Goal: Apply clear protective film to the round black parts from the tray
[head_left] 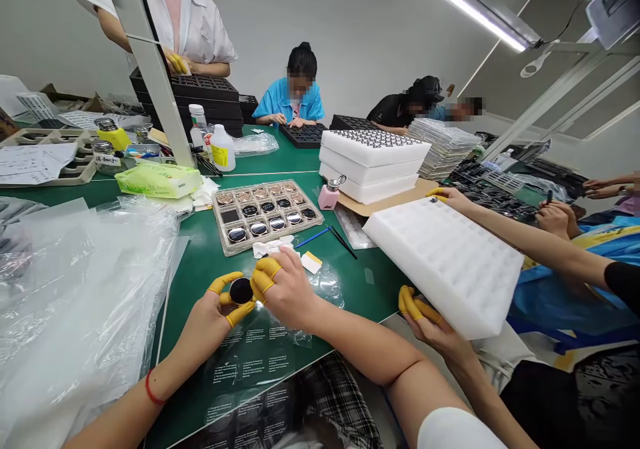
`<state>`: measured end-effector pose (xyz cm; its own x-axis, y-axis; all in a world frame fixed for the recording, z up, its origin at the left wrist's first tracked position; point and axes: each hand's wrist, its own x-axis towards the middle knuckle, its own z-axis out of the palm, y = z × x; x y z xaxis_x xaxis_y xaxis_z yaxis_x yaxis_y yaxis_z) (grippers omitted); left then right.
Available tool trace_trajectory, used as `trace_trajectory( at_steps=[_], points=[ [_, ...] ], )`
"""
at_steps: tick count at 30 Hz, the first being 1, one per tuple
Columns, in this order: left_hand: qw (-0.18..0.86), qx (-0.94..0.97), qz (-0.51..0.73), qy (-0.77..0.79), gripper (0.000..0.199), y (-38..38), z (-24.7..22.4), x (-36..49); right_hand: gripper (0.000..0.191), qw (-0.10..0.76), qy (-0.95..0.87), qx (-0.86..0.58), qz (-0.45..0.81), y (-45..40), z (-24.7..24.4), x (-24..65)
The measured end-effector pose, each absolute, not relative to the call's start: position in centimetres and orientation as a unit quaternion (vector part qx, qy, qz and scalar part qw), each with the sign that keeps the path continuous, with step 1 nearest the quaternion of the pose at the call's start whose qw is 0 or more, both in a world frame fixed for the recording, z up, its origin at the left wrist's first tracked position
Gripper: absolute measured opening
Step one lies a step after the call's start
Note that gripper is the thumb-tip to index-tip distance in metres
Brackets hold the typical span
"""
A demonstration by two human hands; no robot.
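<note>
My left hand [213, 312], with yellow finger cots, is closed round the edge of a round black disc [241, 290], its glossy face turned up. My right hand [285, 285], also in yellow finger cots, is pinched close at the disc's right edge; what its fingertips hold is hidden. Just beyond the hands lie a crumpled white tissue [273, 246] and a small white-and-yellow pad [311, 262]. Behind them a clear plastic tray [220, 235] carries rows of round pieces, some black, some mirror-like, some copper-coloured. Printed clear film [255, 355] lies under my hands.
A pink pump bottle [329, 195], dark tweezers [343, 243] and a blue stick [313, 237] lie beyond my right hand. Plastic sheets [90, 302] cover the left side. At right, a co-worker's hands hold a white foam tray [445, 262]. Foam trays [370, 162] are stacked behind.
</note>
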<state>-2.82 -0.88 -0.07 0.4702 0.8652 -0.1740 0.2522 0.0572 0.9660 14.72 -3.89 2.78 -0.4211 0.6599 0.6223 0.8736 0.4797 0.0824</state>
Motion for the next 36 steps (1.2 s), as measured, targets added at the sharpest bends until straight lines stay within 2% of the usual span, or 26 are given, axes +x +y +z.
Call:
trace_trajectory(
  at_steps=[2, 4, 9, 11, 17, 20, 26, 31, 36],
  points=[
    [0.595, 0.619, 0.279, 0.430, 0.068, -0.9, -0.1, -2.8, 0.012, 0.239, -0.860, -0.412, -0.184, -3.8, 2.1, 14.5],
    [0.600, 0.614, 0.291, 0.422, 0.066, -1.0, 0.0, -2.9, 0.011, 0.255, -0.874, -0.390, -0.139, -3.7, 1.9, 14.3],
    [0.634, 0.569, 0.336, 0.401, 0.058, -1.3, 0.6, -2.9, 0.011, 0.398, -0.785, -0.473, 0.044, -2.9, 3.2, 15.3],
    [0.648, 0.549, 0.346, 0.399, 0.056, -1.3, 0.8, -2.9, 0.011, 0.423, -0.730, -0.523, 0.120, -2.2, 3.8, 16.0],
    [0.628, 0.564, 0.361, 0.396, 0.051, -1.5, 0.6, -3.1, 0.013, 0.371, -0.663, -0.568, 0.317, -1.2, 4.1, 15.7],
    [0.617, 0.576, 0.370, 0.389, 0.048, -1.5, 0.4, -3.2, 0.014, 0.371, -0.652, -0.562, 0.350, -1.2, 3.9, 14.9],
    [0.636, 0.575, 0.356, 0.373, 0.048, -1.3, 0.0, -3.2, 0.006, 0.366, -0.671, -0.523, 0.377, -1.1, 4.4, 14.9],
    [0.638, 0.570, 0.349, 0.382, 0.052, -0.8, -0.3, -3.2, 0.013, 0.421, -0.628, -0.493, 0.431, -1.6, 3.7, 15.4],
    [0.641, 0.590, 0.335, 0.358, 0.051, -0.8, 0.0, -3.0, 0.017, 0.405, -0.596, -0.499, 0.481, -1.6, 2.4, 15.0]
  ],
)
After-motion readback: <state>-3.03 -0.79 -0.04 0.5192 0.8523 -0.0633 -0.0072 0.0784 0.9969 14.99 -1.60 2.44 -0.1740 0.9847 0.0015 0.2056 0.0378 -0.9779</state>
